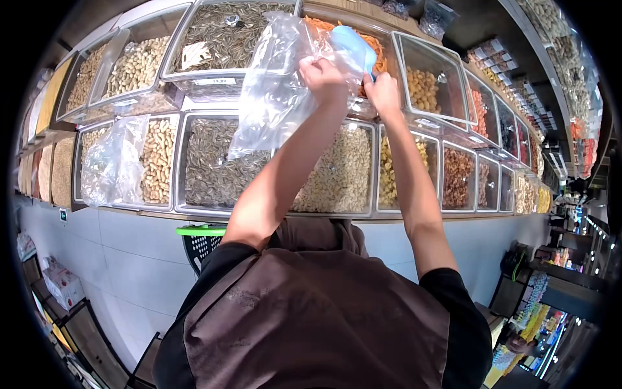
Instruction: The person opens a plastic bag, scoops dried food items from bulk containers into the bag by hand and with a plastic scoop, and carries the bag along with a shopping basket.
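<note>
My left hand (pixel 322 76) is closed on the mouth of a clear plastic bag (pixel 265 97), which hangs down over the bins to the left. My right hand (pixel 383 92) grips the handle of a light blue scoop (pixel 353 47). The scoop's head is at the bag's mouth, close beside my left fingers; whether anything is in it I cannot see. Both hands are over a back-row bin of orange dried strips (pixel 381 63), partly covered by the bag and scoop.
Sunflower seeds (pixel 233 32) and peanuts (pixel 137 63) fill back-row bins on the left. A clear lid (pixel 433 78) lies over the bin to the right. Another plastic bag (pixel 107 165) rests on the front peanut bin. A basket with a green rim (pixel 201 231) stands below the counter.
</note>
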Tool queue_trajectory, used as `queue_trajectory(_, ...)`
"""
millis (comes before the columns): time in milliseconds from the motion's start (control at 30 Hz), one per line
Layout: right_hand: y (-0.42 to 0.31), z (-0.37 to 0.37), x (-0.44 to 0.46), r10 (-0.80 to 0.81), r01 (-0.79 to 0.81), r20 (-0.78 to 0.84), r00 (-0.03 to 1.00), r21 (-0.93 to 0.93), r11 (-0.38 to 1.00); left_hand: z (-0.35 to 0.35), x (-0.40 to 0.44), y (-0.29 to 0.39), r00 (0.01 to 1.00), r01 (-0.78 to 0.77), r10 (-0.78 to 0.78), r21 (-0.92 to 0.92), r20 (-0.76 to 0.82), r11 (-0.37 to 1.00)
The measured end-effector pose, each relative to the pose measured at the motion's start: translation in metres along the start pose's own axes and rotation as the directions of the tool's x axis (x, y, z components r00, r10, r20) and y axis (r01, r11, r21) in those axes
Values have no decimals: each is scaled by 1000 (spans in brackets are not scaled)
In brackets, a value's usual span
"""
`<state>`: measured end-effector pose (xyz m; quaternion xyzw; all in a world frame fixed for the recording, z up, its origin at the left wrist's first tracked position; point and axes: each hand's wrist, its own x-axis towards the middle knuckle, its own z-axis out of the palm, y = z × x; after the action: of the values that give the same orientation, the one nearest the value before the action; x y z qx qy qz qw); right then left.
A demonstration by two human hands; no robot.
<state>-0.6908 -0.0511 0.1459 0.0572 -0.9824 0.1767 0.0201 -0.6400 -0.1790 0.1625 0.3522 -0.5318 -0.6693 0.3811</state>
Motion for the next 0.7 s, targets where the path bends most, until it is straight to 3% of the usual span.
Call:
queue_trajectory(100,-11,-11,-7,-8,8,-3,1000,67,998,27,9,-17,993,99,-93,89,-70,991)
queue_trajectory(133,-12,-13,-8,-12,12,-3,1000,86,996,33,15,-25,977,212,-210,65,-31,975)
queue_trajectory(167,-14,-13,-9,-16,17,-3,1000,105,994,40,22,-32,976,218,-216,67,-32,974)
queue_trajectory(233,-13,-10,-10,18,-11,-50,999,134,991,50,28,-44,953,289,-275,117,-123,950)
queue_trajectory(300,-8,-7,-7,43,-27,-103,994,158,987,52,33,-52,923,376,-370,40,-110,926)
queue_trajectory(367,7,-2,-1,-4,88,-242,970,339,937,49,42,-56,888,453,-456,-52,-56,890)
queue_trajectory(400,9,-10,-2,26,47,-162,986,431,901,49,49,-66,873,482,-486,-83,-40,872)
queue_trajectory(433,8,-26,-6,55,-21,-65,996,443,896,54,65,-97,889,438,-449,126,87,890)
queue_trajectory(500,-1,-68,-20,64,-74,37,997,411,909,52,71,-118,874,360,-438,326,211,874)
queue_trajectory(633,5,-122,-21,33,-50,92,995,183,982,35,48,-42,845,534,-533,-138,46,834)
queue_trajectory(700,4,-118,-25,-87,87,-2,996,83,993,33,43,-33,825,565,-557,-128,93,815)
